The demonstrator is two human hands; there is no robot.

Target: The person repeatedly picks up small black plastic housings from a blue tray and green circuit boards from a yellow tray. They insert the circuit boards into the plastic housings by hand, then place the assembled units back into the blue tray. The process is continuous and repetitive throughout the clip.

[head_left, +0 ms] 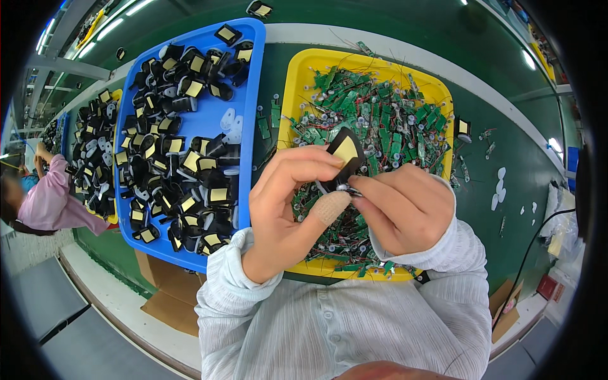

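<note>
My left hand [288, 202] pinches a small black plastic shell with a yellow pad [345, 152] between fingers and thumb; the thumb tip wears a tan bandage. My right hand [402, 206] meets it from the right, fingertips closed on a small silvery part at the shell's lower edge. Both hands hover over a yellow tray [297, 79] heaped with several small green circuit boards [386, 123] and thin wires.
A blue tray [209, 120] of several black shells with yellow pads lies to the left. Farther left stands another tray of the same shells, where a person in pink [47, 202] works. Loose boards and white discs [500, 183] lie on the green table. Cardboard boxes sit below.
</note>
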